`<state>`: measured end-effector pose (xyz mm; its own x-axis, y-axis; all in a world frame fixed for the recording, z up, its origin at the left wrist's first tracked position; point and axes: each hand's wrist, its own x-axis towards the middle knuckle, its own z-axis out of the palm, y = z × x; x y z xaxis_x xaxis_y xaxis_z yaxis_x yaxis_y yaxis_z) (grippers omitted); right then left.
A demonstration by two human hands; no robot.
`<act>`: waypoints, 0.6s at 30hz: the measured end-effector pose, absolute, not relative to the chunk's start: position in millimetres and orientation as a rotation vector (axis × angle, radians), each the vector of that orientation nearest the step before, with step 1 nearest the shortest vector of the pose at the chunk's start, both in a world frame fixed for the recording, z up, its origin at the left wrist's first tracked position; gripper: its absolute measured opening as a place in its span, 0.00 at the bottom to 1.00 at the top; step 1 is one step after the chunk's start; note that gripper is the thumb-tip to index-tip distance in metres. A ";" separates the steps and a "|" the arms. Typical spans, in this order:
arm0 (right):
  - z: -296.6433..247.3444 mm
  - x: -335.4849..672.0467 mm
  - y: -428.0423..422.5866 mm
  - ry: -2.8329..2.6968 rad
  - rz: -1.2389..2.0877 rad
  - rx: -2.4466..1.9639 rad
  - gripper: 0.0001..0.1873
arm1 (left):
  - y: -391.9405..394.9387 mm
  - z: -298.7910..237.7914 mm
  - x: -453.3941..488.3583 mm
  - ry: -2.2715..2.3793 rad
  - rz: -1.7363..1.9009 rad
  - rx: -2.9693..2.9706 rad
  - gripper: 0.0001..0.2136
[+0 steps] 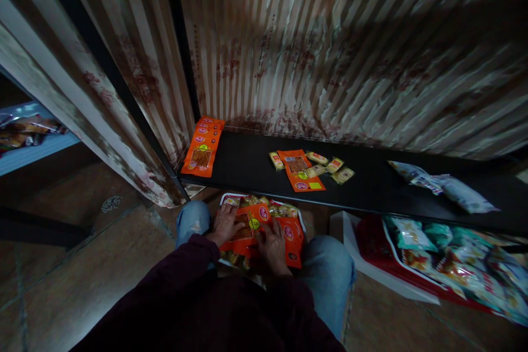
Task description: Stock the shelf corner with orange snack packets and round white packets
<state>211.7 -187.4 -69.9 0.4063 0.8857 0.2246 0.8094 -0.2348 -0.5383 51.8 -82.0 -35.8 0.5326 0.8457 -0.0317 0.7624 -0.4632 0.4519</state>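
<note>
On the white-rimmed tray (pixel 304 225) between my knees lie orange snack packets (pixel 291 231) with a window of brown strips, above small wrapped snacks (pixel 289 210). My left hand (pixel 226 224) lies on the left part of the upper orange packet (pixel 260 213), fingers stretched and thumb apart. Across from it, my right hand (pixel 274 246) touches the packets with its fingers spread. Neither hand is visibly closed around anything, though the undersides of the fingers are hidden.
A black shelf (pixel 243 157) runs ahead, bearing a stack of orange packets (pixel 203 148), a single orange packet (pixel 297 168), several small yellow packs (pixel 342 175) and silvery bags (pixel 462 191). A red basket (pixel 373 242) of bagged snacks stands at right; black posts (pixel 181 38) rise at left.
</note>
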 end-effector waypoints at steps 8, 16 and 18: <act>-71.2 220.7 -183.7 -1.311 0.244 -2.054 0.18 | -70.6 -12.2 56.0 1.283 0.171 2.132 0.06; -54.7 224.7 -180.9 -1.133 0.314 -1.971 0.27 | -55.6 5.6 44.3 1.099 0.278 1.983 0.04; -49.3 226.8 -179.1 -1.054 0.322 -1.969 0.29 | -54.2 6.1 41.1 1.081 0.343 1.887 0.05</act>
